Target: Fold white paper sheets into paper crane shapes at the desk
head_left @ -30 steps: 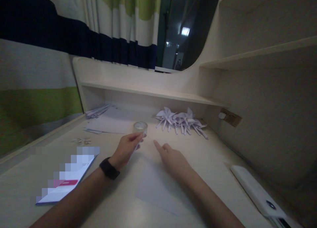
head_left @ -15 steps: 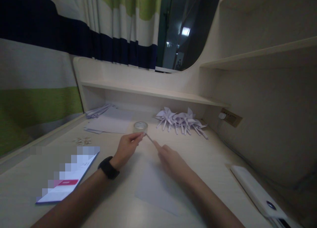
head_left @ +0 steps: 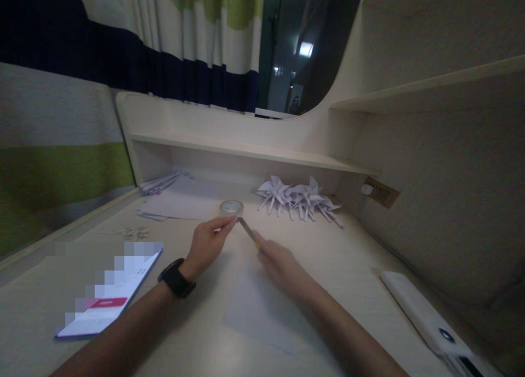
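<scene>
In the head view, my right hand (head_left: 281, 259) is closed around a utility knife (head_left: 247, 229), its grey blade pointing up and left with a bit of yellow at the grip. The blade tip meets the fingertips of my left hand (head_left: 209, 237), or comes very near them. Those left fingers are pinched together; whatever sits between them is too small to make out. A clear tape roll (head_left: 232, 207) lies just beyond the left fingertips. Beneath and in front of my right hand is a white paper sheet (head_left: 258, 317).
Several paper pinwheels (head_left: 297, 195) lie at the back right, paper sheets (head_left: 184, 196) at the back left. Small pale pieces (head_left: 135, 233) are scattered near a lit tablet-like screen (head_left: 110, 306) on the left. A white device (head_left: 418, 308) lies at the right by the wall socket (head_left: 381, 192).
The knife has turned slightly, so its blade shows broader and some yellow is visible. Both hands stay nearly in place, and the camera view has shifted a little.
</scene>
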{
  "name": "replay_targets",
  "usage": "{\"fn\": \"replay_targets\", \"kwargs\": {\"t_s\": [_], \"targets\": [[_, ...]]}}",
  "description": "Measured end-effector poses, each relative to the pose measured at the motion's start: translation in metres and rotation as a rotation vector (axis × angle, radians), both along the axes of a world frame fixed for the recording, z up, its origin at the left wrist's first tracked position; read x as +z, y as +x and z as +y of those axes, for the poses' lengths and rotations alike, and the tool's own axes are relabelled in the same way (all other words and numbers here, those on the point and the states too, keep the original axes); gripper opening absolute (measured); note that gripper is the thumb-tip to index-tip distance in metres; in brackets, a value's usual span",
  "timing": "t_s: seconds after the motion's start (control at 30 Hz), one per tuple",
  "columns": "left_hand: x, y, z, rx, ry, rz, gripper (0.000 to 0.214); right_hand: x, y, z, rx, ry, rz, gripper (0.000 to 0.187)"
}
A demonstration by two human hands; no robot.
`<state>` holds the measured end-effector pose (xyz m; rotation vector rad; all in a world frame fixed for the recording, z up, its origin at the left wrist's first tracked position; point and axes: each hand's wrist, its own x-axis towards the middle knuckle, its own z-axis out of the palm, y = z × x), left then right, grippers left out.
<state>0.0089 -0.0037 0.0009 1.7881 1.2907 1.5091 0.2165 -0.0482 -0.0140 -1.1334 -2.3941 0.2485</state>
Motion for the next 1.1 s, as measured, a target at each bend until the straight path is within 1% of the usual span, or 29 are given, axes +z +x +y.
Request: {"fn": "replay_targets", "kwargs": {"t_s": [0.13,0.2,0.27,0.37,0.43,0.5,0.63,0.67,0.7,0.73,0.8,0.9,0.93,0.97,1.0,1.03,1.1], "targets": [[-0.004,-0.001,0.003,-0.007,0.012,0.015,0.027,0.000,0.004,0.002,-0.158,0.065,-0.355,0.079],[-0.005,-0.002,0.004,-0.005,0.015,0.037,0.027,0.001,0.006,0.003,-0.192,0.085,-0.431,0.081],[-0.004,-0.002,0.004,-0.010,0.027,0.048,0.027,0.002,0.006,0.003,-0.155,0.065,-0.339,0.076],[0.000,-0.002,0.001,-0.018,0.061,0.053,0.027,0.001,0.002,0.002,-0.028,-0.005,-0.038,0.061],[0.001,-0.002,0.000,-0.020,0.082,0.065,0.027,0.000,-0.001,0.001,0.029,-0.033,0.086,0.058],[0.000,-0.002,0.000,-0.010,0.087,0.076,0.026,0.000,-0.001,0.001,0.012,-0.027,0.060,0.060],[-0.003,-0.002,0.002,0.012,0.060,0.087,0.025,0.001,0.005,0.003,-0.149,0.043,-0.286,0.077],[-0.004,-0.002,0.002,0.010,0.052,0.087,0.025,0.002,0.006,0.003,-0.175,0.054,-0.341,0.079],[-0.003,-0.002,0.002,0.010,0.047,0.084,0.025,0.003,0.007,0.003,-0.182,0.057,-0.352,0.080],[-0.003,-0.002,0.002,0.009,0.046,0.080,0.025,0.005,0.007,0.003,-0.172,0.053,-0.313,0.077],[-0.001,-0.002,0.001,0.010,0.057,0.079,0.026,0.006,0.005,0.001,-0.101,-0.005,-0.125,0.068],[0.002,-0.002,-0.001,0.016,0.084,0.099,0.027,0.005,-0.002,-0.002,0.018,-0.219,0.208,0.058],[0.003,-0.002,-0.002,0.020,0.091,0.106,0.027,0.004,-0.004,-0.003,0.036,-0.286,0.272,0.057],[0.003,-0.002,-0.002,0.023,0.098,0.113,0.028,0.002,-0.004,-0.002,0.046,-0.321,0.297,0.057],[0.003,-0.003,-0.002,0.026,0.102,0.121,0.028,0.001,-0.004,-0.001,0.044,-0.308,0.287,0.056],[0.003,-0.003,-0.001,0.030,0.107,0.133,0.028,0.000,-0.003,0.000,0.036,-0.254,0.242,0.056],[0.001,-0.003,0.000,0.038,0.115,0.155,0.028,-0.001,0.000,0.003,-0.015,-0.082,0.059,0.060]]}}
